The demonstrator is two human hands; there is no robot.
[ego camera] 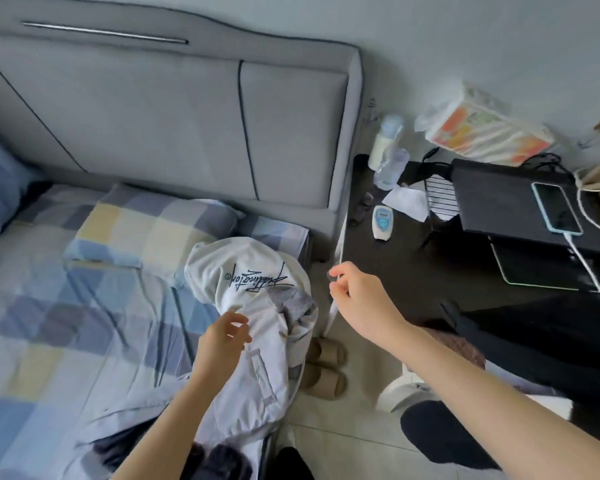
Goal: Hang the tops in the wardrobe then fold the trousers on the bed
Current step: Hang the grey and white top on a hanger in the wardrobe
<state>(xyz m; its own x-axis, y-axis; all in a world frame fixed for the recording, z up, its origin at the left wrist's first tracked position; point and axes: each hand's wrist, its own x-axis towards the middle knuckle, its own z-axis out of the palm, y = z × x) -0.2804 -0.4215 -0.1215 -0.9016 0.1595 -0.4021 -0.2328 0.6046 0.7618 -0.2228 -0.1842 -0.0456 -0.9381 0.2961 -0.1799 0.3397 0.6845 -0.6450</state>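
- We see the white top [246, 282] heaped at the bed [49, 341] edge, print side up, with a striped grey garment [291, 299] tangled into its folds; a dark garment [125, 445] lies under it, near us.
- Our left hand [222, 341] hovers just over the top, fingers loosely curled, grasping nothing that we can make out.
- Our right hand [354, 296] is out past the bed edge, thumb and fingers pinching a thin white strip [336, 258] that runs up along the tabletop [395, 271] side. What the strip is, we cannot tell; that grip is clenched on it.
- Risk: if we lift the top from one point, the striped piece may come with it or drop to the floor beside the slippers [326, 365], since much of the heap already overhangs the edge.
- Risk: the top is bunched, so collar and shoulders are hidden; a blind grab may catch a sleeve or pocket, and it would go onto a hanger twisted.
- Risk: with our right hand taken up by the strip, only one hand is free for the cloth, and a one-handed pull would drag the pile off the bed.
- Risk: a wide swing of the right arm could catch the cable [589, 271] to the phone [556, 207], or tip the bottles [388, 150] on the tabletop.
- No wardrobe or hanger is in view, so we judge the hanging not yet started.
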